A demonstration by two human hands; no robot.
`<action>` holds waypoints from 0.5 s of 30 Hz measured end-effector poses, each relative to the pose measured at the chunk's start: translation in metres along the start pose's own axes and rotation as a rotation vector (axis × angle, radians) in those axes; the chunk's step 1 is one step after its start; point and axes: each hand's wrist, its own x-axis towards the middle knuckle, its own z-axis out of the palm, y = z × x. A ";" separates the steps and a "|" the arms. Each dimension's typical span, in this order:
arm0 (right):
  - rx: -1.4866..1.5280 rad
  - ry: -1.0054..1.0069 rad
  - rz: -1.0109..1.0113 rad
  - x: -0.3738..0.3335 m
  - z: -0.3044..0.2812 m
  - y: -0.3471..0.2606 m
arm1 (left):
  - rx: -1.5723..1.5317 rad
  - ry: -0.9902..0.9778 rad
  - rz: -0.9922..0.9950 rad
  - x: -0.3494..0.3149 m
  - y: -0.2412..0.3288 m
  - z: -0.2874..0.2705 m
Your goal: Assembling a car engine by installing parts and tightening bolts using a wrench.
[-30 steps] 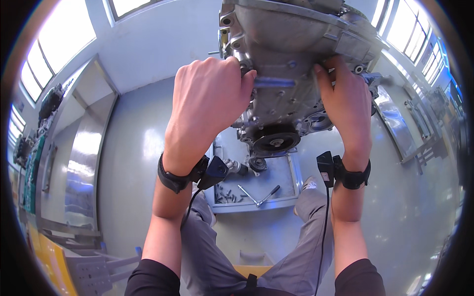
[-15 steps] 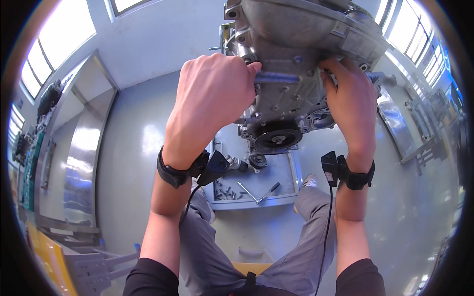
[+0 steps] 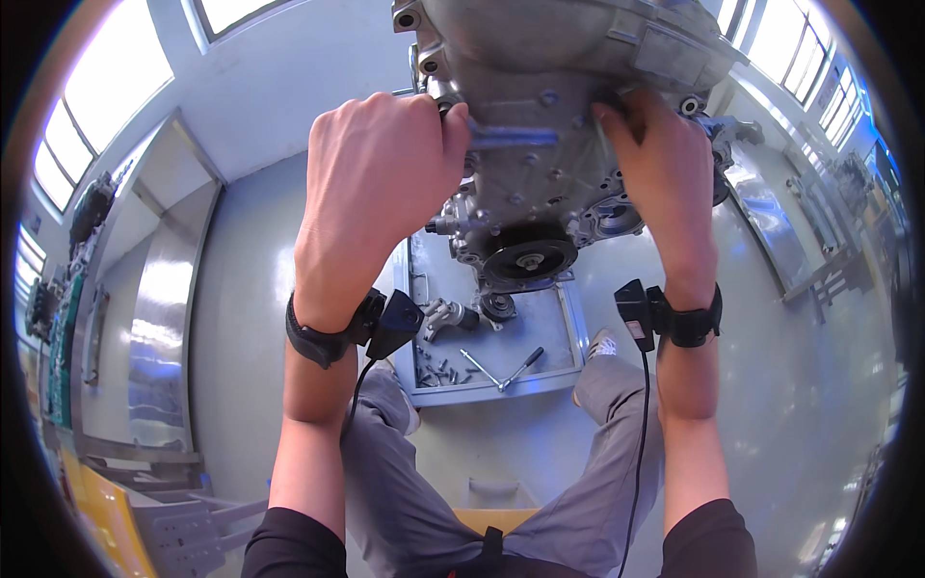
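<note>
Bolts (image 3: 440, 374) lie loose in the tray (image 3: 493, 389), the pulley (image 3: 529, 262) remains fitted, and left hand (image 3: 379, 173) and right hand (image 3: 667, 169) curl at the engine (image 3: 540, 39), grips indeterminable.

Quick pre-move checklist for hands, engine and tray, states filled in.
1. Left hand at left edge of silver-grey metal engine: ok.
2. Right hand at its right side: ok.
3. Firm grip, both: cannot tell, fingertips partly hidden.
4. Steel ratchet wrench with black handle out of the hands: ok, lies in blue-grey framed tray.
5. Small metal bolts gathered: not ok, scattered in tray.
6. Black wrist cables clear of round black pulley: ok.
</note>
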 end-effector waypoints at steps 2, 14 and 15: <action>0.061 0.100 -0.080 -0.002 0.003 -0.004 | -0.015 -0.020 -0.012 0.001 0.002 -0.001; -0.089 0.241 -0.238 -0.007 0.012 -0.008 | 0.011 -0.017 0.076 -0.001 0.001 -0.002; -0.074 0.225 -0.232 -0.007 0.011 -0.008 | 0.003 -0.030 0.068 0.000 0.002 -0.003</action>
